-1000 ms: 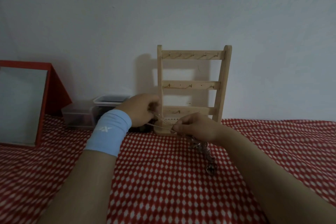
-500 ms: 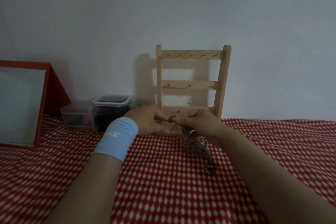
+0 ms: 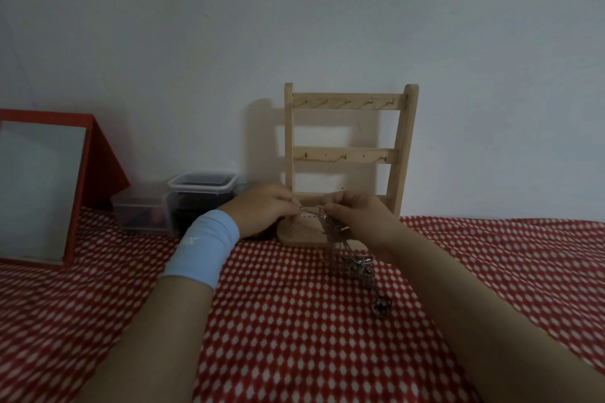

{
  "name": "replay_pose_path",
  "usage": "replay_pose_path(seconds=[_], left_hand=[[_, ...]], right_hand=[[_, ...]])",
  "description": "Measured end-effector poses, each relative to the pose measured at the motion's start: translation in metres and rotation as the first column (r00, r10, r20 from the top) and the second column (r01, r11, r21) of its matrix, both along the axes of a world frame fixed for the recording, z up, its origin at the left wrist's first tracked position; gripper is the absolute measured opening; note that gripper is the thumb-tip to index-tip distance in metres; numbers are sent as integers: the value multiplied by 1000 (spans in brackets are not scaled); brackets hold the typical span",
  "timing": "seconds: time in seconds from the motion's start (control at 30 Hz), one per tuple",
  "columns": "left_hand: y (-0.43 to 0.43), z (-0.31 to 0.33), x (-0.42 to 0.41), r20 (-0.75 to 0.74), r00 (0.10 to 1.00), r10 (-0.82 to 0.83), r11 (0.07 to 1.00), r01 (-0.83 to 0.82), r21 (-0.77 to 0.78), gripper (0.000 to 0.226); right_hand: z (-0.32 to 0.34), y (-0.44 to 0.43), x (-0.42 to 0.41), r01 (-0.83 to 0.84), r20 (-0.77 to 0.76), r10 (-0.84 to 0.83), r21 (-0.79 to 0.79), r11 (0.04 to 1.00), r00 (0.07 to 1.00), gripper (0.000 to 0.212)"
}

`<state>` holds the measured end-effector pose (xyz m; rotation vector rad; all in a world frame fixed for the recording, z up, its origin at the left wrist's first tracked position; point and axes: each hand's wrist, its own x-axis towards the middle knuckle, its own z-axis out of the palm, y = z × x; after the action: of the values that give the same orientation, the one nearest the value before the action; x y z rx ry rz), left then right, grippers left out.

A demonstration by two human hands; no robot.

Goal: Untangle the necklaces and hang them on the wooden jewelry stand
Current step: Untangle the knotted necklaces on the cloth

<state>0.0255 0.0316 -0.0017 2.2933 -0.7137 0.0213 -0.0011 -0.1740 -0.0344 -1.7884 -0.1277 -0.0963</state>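
Note:
A wooden jewelry stand (image 3: 347,154) with three hook rails stands against the wall, its hooks bare. In front of its base, my left hand (image 3: 262,211), with a light blue wristband, and my right hand (image 3: 357,216) each pinch a short stretch of silver chain held taut between them. The tangled necklaces (image 3: 355,263) hang from my right fingers and trail down onto the cloth, ending in a round pendant (image 3: 381,306). The lowest rail is partly hidden behind my hands.
A red and white checked cloth (image 3: 294,321) covers the surface. A red-framed mirror (image 3: 39,186) leans at the left. Two clear plastic containers (image 3: 183,203) sit by the wall, left of the stand.
My hands have drawn slightly apart again, stretching a short piece of chain between them. The bundle still hangs from the right hand; the pendant has stayed on the cloth.

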Motion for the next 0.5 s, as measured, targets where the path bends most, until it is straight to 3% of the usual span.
replay_pose_path(seconds=[0.07,0.13,0.23,0.4,0.5], left_hand=[[-4,-1,2,-12,1000,15,991,-16,-131,33],[-9,0,1,-145,989,-6,949,-40,-313,38],[-13,1,-5,-358,908,-217,805,-41,-592,40],[0,5,-6,-368,910,-189,871,-18,-491,34],[5,14,-10,-325,945,-43,963,-47,-265,30]], right_hand=[[0,0,0,-67,23,68,-35,997,997,21],[4,-1,-3,-112,29,115,-99,989,993,26],[10,-3,-5,-154,-33,150,-174,973,988,25],[14,-4,-7,-177,0,188,-347,921,982,18],[12,-8,-3,-86,51,127,-489,868,991,19]])
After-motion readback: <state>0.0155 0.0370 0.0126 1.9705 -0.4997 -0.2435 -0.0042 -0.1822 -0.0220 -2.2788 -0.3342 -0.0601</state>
